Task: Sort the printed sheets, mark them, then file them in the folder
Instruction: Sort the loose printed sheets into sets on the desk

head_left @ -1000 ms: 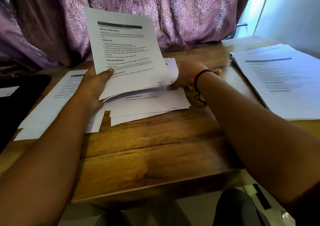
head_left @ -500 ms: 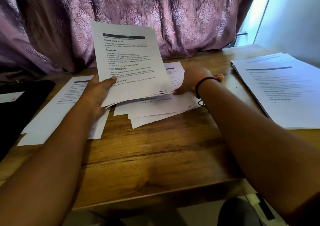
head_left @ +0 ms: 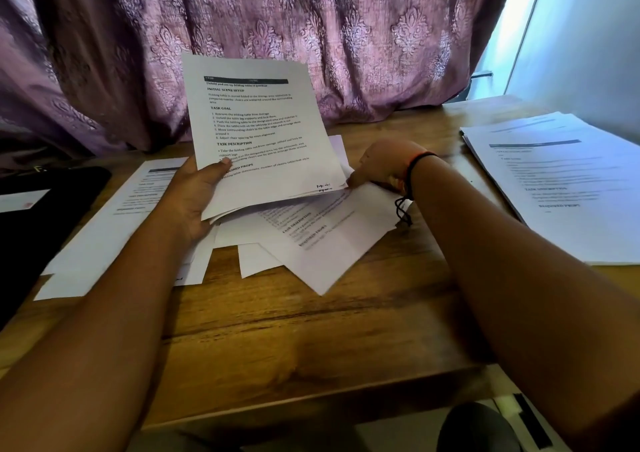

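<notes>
My left hand [head_left: 194, 195] grips a small bundle of printed sheets [head_left: 259, 129] by its lower left corner and holds it tilted up above the table. Handwritten marks show at its lower right corner. My right hand [head_left: 384, 166], with a dark cord on the wrist, pinches a loose printed sheet [head_left: 325, 240] that lies skewed on the wooden table [head_left: 311, 341] over other loose sheets. Another printed sheet [head_left: 114, 230] lies flat to the left, and a thick stack of printed sheets [head_left: 568, 188] sits at the right.
A black flat item [head_left: 38, 223] with a white card on it lies at the left table edge. A purple patterned curtain [head_left: 311, 36] hangs close behind the table. A pale wall stands at the right. Bare wood spans the near half of the table.
The view has shifted, so everything sits lower in frame. My right hand has dragged one loose sheet out from under the held bundle and turned it askew toward me.
</notes>
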